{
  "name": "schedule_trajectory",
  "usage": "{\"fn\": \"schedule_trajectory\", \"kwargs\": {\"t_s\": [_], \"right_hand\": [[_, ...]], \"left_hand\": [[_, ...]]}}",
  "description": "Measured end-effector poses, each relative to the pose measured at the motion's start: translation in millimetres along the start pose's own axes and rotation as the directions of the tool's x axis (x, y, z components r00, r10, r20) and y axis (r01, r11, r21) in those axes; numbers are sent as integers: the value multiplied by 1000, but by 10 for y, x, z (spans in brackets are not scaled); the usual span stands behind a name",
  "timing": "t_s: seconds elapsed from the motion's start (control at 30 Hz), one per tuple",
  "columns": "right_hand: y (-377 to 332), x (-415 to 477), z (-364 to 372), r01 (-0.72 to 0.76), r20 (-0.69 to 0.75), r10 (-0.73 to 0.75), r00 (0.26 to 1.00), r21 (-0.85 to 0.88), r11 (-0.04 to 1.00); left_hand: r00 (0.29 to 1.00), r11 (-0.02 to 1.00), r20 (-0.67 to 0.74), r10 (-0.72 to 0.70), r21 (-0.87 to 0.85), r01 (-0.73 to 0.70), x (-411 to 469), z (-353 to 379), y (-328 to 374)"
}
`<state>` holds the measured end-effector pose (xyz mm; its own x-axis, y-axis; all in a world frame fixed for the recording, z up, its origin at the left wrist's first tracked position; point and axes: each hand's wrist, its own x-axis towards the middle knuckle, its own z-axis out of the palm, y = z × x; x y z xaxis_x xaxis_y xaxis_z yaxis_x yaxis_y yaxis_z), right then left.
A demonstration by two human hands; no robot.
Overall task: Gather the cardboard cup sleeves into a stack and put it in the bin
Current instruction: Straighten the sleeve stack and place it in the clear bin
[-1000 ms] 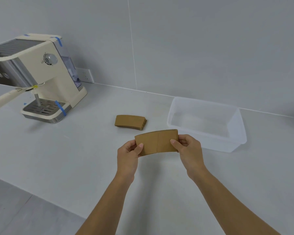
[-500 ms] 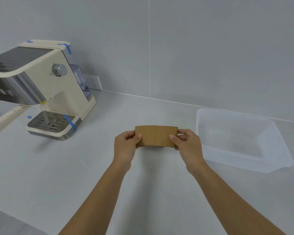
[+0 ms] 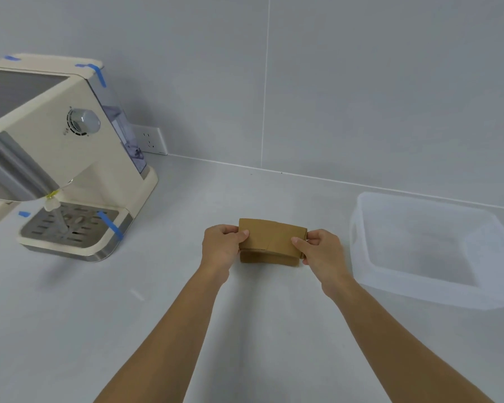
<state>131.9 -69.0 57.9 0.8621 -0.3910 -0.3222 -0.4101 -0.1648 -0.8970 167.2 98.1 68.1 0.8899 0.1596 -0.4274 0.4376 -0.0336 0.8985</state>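
Note:
I hold a flat brown cardboard cup sleeve by its two short ends, my left hand pinching the left end and my right hand pinching the right end. Directly beneath it on the counter lies a small stack of sleeves, mostly hidden by the held one; only its front edge shows. I cannot tell whether the held sleeve touches the stack. The clear plastic bin stands to the right, with nothing visible inside.
A cream espresso machine with blue tape strips and a drip tray stands at the left. A wall socket sits behind it. The grey wall runs close behind the counter.
Both hands carried the held sleeve forward and down over the stack on the counter. The view shifted left, so the bin now sits further right.

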Motion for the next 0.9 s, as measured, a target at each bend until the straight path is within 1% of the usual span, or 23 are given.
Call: {"fn": "schedule_trajectory", "kwargs": {"t_s": [0.13, 0.4, 0.47, 0.57, 0.63, 0.8, 0.9], "right_hand": [[44, 57, 40, -40, 8, 40, 999, -36, 999], [105, 109, 31, -54, 41, 59, 997, -106, 993], [127, 147, 17, -82, 58, 89, 994, -111, 990], [125, 198, -6, -161, 88, 173, 981, -121, 979], [90, 221, -14, -199, 124, 213, 969, -117, 973], [-30, 207, 0, -263, 268, 268, 925, -57, 963], [-13, 173, 18, -265, 340, 236, 910, 40, 963]], "left_hand": [[999, 999, 16, -34, -5, 34, 99, -1, -92], [998, 995, 25, -57, 85, 54, 226, -29, -217], [995, 991, 59, -75, 118, 68, 247, -54, -198], [981, 981, 131, -143, 152, 123, 257, -85, -155], [969, 975, 169, -179, 165, 151, 268, -88, -136], [956, 964, 213, -203, 214, 158, 323, -52, -146], [935, 963, 272, -228, 208, 174, 329, -74, -151]]}}
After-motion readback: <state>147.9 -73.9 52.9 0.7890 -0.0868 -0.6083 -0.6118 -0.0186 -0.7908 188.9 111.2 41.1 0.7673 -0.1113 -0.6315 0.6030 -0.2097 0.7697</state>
